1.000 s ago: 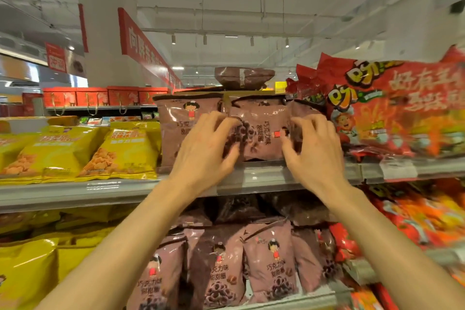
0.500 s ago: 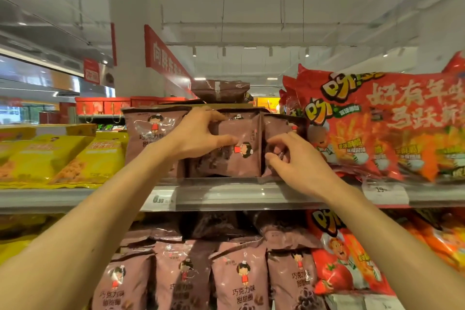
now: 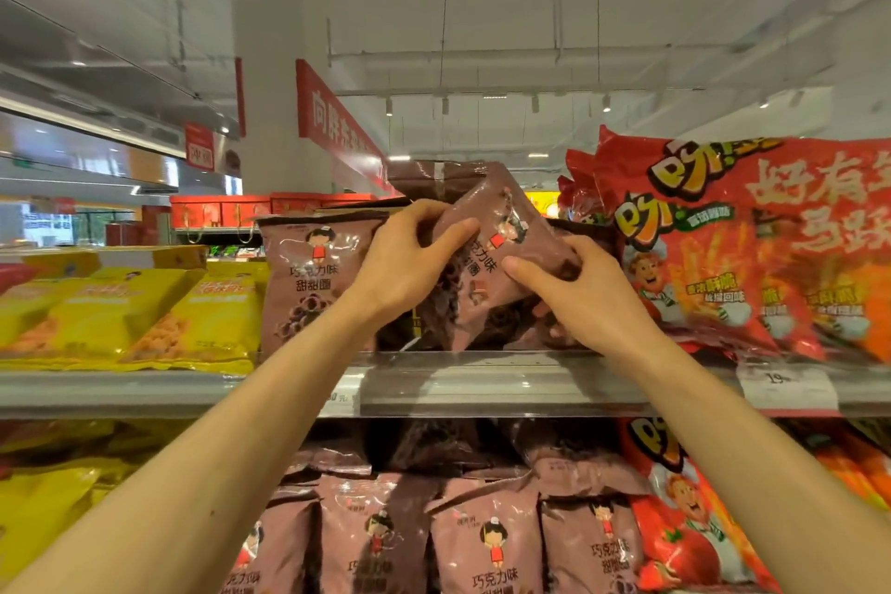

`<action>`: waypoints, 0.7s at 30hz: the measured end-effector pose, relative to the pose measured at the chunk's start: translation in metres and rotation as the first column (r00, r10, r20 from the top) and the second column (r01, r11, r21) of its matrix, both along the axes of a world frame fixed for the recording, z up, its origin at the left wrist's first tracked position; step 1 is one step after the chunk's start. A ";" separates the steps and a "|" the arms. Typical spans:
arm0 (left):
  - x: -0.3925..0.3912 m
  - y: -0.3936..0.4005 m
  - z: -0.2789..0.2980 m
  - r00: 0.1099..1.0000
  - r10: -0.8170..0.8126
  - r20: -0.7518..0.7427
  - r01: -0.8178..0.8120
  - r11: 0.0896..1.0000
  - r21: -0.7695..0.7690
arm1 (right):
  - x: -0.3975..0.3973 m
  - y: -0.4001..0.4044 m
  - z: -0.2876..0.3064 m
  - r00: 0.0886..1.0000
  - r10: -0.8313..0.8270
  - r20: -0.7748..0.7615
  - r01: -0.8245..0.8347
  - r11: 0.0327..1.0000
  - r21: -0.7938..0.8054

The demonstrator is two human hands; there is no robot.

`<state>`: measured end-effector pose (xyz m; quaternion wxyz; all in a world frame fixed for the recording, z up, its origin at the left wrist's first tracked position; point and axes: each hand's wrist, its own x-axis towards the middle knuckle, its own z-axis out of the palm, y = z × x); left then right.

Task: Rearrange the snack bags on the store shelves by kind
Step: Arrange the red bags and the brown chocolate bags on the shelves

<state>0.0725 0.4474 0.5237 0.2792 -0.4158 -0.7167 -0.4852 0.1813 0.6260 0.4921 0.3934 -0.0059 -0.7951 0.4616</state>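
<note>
1. The left hand (image 3: pixel 402 263) has its fingers and thumb curled around the upper left edge of a tilted brown plastic snack bag (image 3: pixel 499 256) with a cartoon girl printed on it; the hand grips it.
2. The right hand (image 3: pixel 576 287) pinches the lower right side of the same bag, thumb on the front and fingers curled behind.
3. This bag is held above the grey metal upper shelf (image 3: pixel 482 383), at the centre of the view, leaning with its top toward 1 o'clock.
4. At 9 o'clock from the held bag, an upright brown bag of the same kind (image 3: pixel 308 285) stands on the shelf.
5. Further toward 9 o'clock lie yellow snack bags (image 3: pixel 159 318).
6. At 3 o'clock stand large red snack bags with a cartoon chef (image 3: pixel 752 251).
7. At 6 o'clock, on the lower shelf, is a row of brown bags (image 3: pixel 482 540), with a red bag (image 3: pixel 684 521) beside them on the right.
</note>
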 end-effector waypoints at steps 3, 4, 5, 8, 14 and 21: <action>0.001 -0.019 -0.002 0.970 0.113 -0.214 -0.112 0.994 0.015 | 0.001 0.004 0.005 0.998 0.050 -0.029 -0.052 0.995 -0.090; 0.000 -0.028 -0.006 0.922 0.190 -0.337 -0.193 0.981 0.025 | 0.002 0.004 0.008 0.997 0.067 -0.036 -0.070 0.992 -0.101; -0.002 -0.038 -0.010 0.860 0.257 -0.441 -0.265 0.963 0.044 | 0.002 0.005 0.010 0.996 0.080 -0.048 -0.085 0.991 -0.104; -0.020 -0.067 -0.029 0.702 0.418 -0.576 -0.434 0.893 0.120 | 0.001 0.002 0.019 0.995 0.067 -0.068 -0.069 0.997 -0.024; -0.049 -0.088 -0.062 0.649 0.455 -0.610 -0.628 0.773 -0.091 | -0.018 -0.008 0.033 0.999 0.048 -0.001 -0.048 0.997 0.059; -0.055 -0.088 -0.066 0.613 0.478 -0.629 -0.708 0.685 -0.169 | -0.028 -0.033 0.026 0.972 -0.219 0.086 0.177 0.921 0.346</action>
